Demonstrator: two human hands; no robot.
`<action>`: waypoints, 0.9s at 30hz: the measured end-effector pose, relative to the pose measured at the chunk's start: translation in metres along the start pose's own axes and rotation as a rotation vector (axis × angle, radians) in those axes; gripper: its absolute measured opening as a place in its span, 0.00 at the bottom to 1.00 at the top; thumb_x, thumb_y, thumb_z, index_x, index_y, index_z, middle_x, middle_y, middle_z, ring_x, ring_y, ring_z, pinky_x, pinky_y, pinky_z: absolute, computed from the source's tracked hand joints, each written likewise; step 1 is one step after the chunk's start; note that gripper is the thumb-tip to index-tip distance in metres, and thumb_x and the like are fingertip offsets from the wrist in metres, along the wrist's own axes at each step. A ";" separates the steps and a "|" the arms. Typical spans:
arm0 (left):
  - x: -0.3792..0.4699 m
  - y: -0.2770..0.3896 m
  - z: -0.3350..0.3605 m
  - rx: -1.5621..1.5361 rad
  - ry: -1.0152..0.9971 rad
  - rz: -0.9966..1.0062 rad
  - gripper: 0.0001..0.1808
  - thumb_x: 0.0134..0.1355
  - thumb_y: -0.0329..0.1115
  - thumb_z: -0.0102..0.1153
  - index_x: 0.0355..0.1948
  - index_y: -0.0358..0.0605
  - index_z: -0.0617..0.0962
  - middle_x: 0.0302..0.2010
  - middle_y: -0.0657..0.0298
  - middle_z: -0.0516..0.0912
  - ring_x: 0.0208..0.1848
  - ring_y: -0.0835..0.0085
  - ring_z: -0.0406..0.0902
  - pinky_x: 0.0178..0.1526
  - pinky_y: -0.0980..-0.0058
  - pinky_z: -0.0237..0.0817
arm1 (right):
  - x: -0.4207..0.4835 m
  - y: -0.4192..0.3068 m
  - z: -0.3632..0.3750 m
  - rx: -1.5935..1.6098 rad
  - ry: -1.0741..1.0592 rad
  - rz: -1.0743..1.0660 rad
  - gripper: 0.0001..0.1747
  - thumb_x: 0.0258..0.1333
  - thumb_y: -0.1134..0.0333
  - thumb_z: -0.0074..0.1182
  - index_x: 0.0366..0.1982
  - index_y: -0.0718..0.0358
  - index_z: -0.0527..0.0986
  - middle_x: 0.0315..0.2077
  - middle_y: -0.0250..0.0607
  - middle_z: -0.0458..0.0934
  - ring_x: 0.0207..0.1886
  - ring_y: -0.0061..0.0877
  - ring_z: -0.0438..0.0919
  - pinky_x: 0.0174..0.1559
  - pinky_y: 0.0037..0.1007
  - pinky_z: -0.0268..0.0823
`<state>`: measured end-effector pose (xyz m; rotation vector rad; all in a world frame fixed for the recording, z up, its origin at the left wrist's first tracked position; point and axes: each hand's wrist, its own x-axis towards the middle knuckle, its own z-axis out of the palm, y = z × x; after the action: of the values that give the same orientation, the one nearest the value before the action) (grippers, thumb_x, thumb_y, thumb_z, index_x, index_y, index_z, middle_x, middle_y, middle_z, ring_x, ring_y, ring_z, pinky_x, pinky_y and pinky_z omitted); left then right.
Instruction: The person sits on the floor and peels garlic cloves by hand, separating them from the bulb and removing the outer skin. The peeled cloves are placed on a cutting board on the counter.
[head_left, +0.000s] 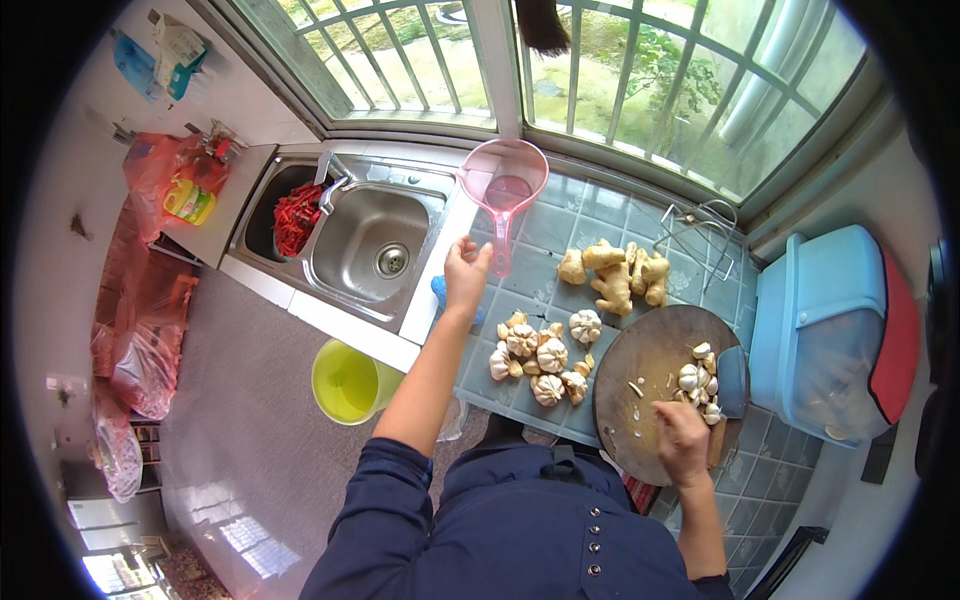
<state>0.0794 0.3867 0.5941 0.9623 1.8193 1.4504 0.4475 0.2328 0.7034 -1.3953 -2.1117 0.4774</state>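
My left hand (468, 276) is raised beside the handle of a pink translucent plastic ladle (510, 180) on the tiled counter; whether it touches the handle is unclear. A blue cloth-like thing (439, 289) shows by the wrist. My right hand (681, 436) hangs over the round wooden chopping board (637, 337), its fingers curled, the contents hidden. Just above it, garlic cloves (688, 376) lie beside a cleaver's blade (732, 381). Small peel bits dot the board. Whole garlic bulbs (552, 355) and loose cloves lie left of it, with ginger roots (613, 285) behind.
To the left, a steel sink (375, 247) holds red peppers (298, 217) in its far basin. A yellow-green bucket (346, 381) stands below. At right are a light blue lidded box (817, 322) and a wire rack (701, 232). Barred windows line the back.
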 end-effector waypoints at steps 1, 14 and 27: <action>0.018 0.000 0.009 -0.033 -0.061 -0.109 0.30 0.57 0.40 0.63 0.54 0.30 0.70 0.43 0.56 0.77 0.41 0.74 0.75 0.43 0.75 0.68 | 0.006 -0.012 0.012 -0.016 -0.038 -0.058 0.11 0.45 0.79 0.56 0.34 0.62 0.78 0.30 0.41 0.79 0.33 0.34 0.78 0.36 0.31 0.71; 0.044 -0.016 0.003 -0.368 -0.449 -0.281 0.15 0.59 0.40 0.63 0.26 0.42 0.72 0.14 0.69 0.72 0.11 0.83 0.66 0.19 0.81 0.63 | 0.053 -0.100 0.093 0.002 -0.109 -0.065 0.10 0.43 0.78 0.57 0.32 0.61 0.78 0.27 0.35 0.79 0.30 0.31 0.77 0.33 0.30 0.71; 0.068 -0.004 -0.065 -2.007 -0.779 -0.668 0.14 0.70 0.40 0.45 0.26 0.48 0.68 0.13 0.75 0.59 0.13 0.84 0.60 0.30 0.82 0.65 | 0.061 -0.115 0.126 0.060 -0.161 -0.127 0.11 0.44 0.76 0.56 0.34 0.62 0.77 0.27 0.37 0.77 0.30 0.32 0.77 0.34 0.31 0.70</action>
<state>-0.0120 0.4080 0.6023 -0.2232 -0.3107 1.2779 0.2674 0.2444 0.6858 -1.2165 -2.2773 0.6147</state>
